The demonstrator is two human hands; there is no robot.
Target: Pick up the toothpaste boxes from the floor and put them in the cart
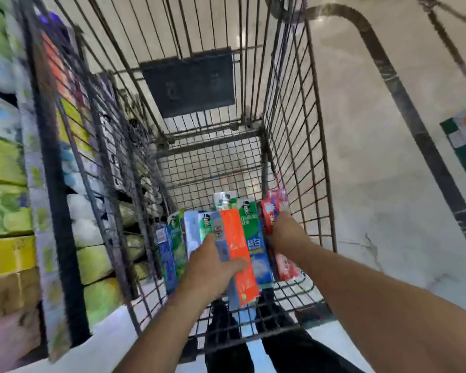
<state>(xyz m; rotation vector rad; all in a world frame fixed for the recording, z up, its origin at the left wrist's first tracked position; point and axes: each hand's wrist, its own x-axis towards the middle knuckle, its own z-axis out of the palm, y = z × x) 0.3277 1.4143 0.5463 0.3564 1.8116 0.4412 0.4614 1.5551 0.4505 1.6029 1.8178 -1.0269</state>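
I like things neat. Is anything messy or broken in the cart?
Nothing looks broken or spilled. The toothpaste boxes lie side by side in the cart, with the left hand and right hand on them. Only the orange box pokes out nearer than its neighbours.

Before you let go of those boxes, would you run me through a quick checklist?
1. Boxes inside the cart: ok.
2. Left hand lies on the orange box: ok.
3. Right hand at the red box: ok; exact grip cannot tell.
4. Boxes resting on the cart's floor: cannot tell.
5. Boxes left on the store floor: cannot tell, none in view.
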